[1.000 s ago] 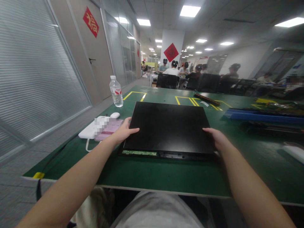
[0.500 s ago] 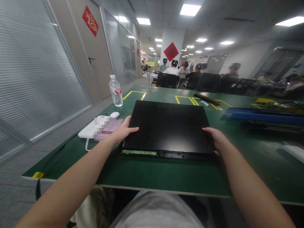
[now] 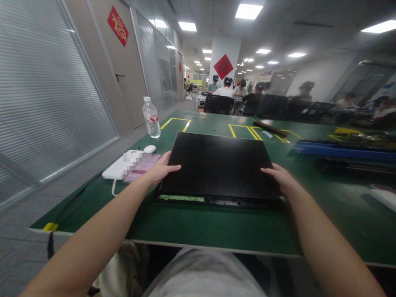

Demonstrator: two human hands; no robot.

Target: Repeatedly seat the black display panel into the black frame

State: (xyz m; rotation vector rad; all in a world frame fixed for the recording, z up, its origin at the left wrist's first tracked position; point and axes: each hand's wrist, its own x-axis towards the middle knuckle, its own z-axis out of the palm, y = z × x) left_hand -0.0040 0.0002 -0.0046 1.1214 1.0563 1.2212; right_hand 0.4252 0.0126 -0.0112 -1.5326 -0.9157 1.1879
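Observation:
A large flat black panel point(image 3: 218, 165) lies on the green table point(image 3: 201, 225) in front of me, with a strip of green circuit board showing along its near edge. My left hand point(image 3: 159, 171) grips the panel's left edge, thumb on top. At the right edge my right hand point(image 3: 283, 178) holds the panel with its fingers closed over the rim. The panel's far side looks slightly raised off the table.
Left of the panel lie a phone point(image 3: 142, 167), a white power bank point(image 3: 119, 168) with a cable, a small white mouse point(image 3: 149, 149) and a water bottle point(image 3: 151, 118). Blue and black trays point(image 3: 340, 150) sit at the right. Several people sit at tables far behind.
The panel's far edge has tipped up a little and its near edge has shifted slightly away from me. Both hands keep their hold on its sides.

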